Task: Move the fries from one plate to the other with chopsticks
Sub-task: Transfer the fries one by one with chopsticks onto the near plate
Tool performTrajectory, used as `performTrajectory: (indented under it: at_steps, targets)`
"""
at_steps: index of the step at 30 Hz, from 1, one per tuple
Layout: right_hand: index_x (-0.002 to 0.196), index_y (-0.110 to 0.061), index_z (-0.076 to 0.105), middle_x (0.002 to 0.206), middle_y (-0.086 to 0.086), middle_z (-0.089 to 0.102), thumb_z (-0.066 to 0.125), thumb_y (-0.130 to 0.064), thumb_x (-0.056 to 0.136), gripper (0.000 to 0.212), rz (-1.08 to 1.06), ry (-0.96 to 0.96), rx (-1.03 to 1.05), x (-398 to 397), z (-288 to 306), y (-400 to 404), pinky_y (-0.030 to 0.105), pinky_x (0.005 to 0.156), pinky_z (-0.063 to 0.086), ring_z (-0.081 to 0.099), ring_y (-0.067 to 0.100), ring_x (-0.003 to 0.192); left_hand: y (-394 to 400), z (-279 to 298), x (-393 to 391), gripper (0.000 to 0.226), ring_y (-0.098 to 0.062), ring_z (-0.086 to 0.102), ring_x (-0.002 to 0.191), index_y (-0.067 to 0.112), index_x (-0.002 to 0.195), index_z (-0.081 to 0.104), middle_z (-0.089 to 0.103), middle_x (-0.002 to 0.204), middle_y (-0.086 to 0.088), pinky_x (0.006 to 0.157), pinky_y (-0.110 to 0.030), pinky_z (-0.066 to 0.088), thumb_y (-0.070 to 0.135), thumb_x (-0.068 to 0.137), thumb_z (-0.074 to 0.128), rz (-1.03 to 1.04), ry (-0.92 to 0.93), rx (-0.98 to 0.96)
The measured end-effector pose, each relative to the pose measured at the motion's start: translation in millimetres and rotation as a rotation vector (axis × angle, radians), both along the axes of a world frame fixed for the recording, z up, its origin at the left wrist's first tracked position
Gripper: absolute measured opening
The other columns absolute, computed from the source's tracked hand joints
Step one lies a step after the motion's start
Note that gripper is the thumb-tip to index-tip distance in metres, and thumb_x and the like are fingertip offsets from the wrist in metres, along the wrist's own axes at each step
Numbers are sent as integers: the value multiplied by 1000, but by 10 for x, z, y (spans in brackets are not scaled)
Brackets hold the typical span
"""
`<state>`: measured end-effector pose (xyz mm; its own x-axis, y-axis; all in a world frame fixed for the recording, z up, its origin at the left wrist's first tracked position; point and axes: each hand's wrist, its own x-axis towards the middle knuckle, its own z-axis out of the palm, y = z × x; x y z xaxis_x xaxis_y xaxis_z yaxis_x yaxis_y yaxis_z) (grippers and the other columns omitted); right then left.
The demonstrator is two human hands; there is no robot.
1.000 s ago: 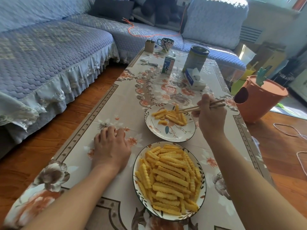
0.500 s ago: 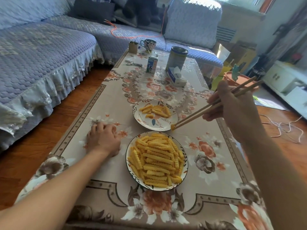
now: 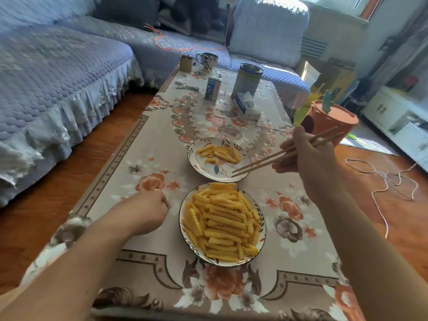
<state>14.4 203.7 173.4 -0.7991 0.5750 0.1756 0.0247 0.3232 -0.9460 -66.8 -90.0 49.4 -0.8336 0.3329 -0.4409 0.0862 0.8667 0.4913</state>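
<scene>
The right hand (image 3: 308,156) pinches the chopsticks (image 3: 273,157), which slant from upper right down to lower left, their empty tips nearly together over the far plate's (image 3: 196,166) near rim. The left hand (image 3: 148,212), fingers curled on nothing, rests beside the near plate (image 3: 262,230) heaped with fries (image 3: 220,223). No writing is legible

Yellow fries (image 3: 222,225) fill a white, dark-rimmed plate (image 3: 262,242) on a beige tablecloth (image 3: 139,144) (orange floral print).
</scene>
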Motion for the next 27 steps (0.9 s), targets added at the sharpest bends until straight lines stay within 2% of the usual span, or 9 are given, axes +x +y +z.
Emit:
performTrajectory:
  at_steps: [3, 4, 6, 8, 11, 15, 20, 25, 27]
  targets:
    - [79, -6, 67, 56, 5, 69, 52, -31, 106, 40, -113, 24, -21, -251, -128, 232, 40, 59, 64, 71, 25, 53, -10, 21, -93, 36, -24, 61, 107, 32, 108, 63, 65, 120, 0, 98, -40, 51, 47, 83, 42, -31, 11, -67]
    - [79, -7, 68, 58, 5, 70, 54, -31, 106, 39, -134, 13, -8, -345, -188, 283, 44, 64, 65, 72, 26, 55, 13, 23, -130, 41, -25, 60, 108, 30, 111, 61, 65, 122, -1, 99, -41, 51, 48, 81, 41, -54, 24, -82]
    - [80, -8, 69, 65, 11, 72, 56, -31, 105, 36, -153, 4, 32, -525, -296, 324, 52, 71, 64, 74, 31, 62, 83, 17, -198, 46, -28, 55, 121, 25, 131, 56, 57, 138, -5, 104, -43, 48, 43, 91, 43, -92, 35, -110]
    - [79, -9, 69, 70, 15, 72, 58, -30, 104, 34, -152, 6, 74, -684, -370, 279, 54, 72, 63, 74, 33, 63, 138, -10, -242, 50, -30, 46, 135, 28, 146, 47, 45, 152, -6, 110, -45, 43, 37, 97, 43, -117, 59, -156]
    - [77, -14, 68, 66, 9, 72, 57, -31, 104, 34, -152, -18, 167, -877, -481, 191, 51, 70, 64, 73, 25, 57, 156, -63, -277, 54, -32, 41, 141, 37, 148, 43, 37, 159, -3, 111, -49, 41, 37, 94, 39, -125, 104, -190]
    - [74, -18, 66, 61, 5, 71, 53, -39, 105, 40, -151, -42, 259, -994, -612, 151, 50, 67, 63, 72, 20, 53, 178, -63, -282, 48, -30, 40, 141, 33, 144, 48, 41, 155, -4, 108, -49, 44, 30, 96, 42, -130, 134, -182]
    - [73, -13, 65, 64, 10, 70, 48, -40, 107, 46, -219, 4, 174, -887, -495, 154, 48, 66, 64, 73, 26, 56, 193, -32, -265, 45, -29, 44, 137, 32, 141, 49, 44, 152, -4, 105, -47, 46, 29, 97, 41, -124, 177, -207]
    - [78, -6, 67, 59, 5, 69, 48, -40, 107, 48, -207, -8, 47, -442, -129, 105, 35, 57, 63, 72, 24, 53, 202, -11, -160, 42, -32, 53, 127, 30, 141, 46, 52, 144, -6, 101, -48, 48, 33, 99, 36, -161, 210, -242]
    - [84, -1, 67, 64, 11, 69, 47, -41, 106, 50, -196, -43, 16, -184, -28, 88, 34, 55, 63, 72, 26, 55, 209, -2, -116, 40, -32, 56, 122, 31, 138, 48, 56, 139, -6, 100, -47, 49, 36, 100, 35, -176, 220, -264]
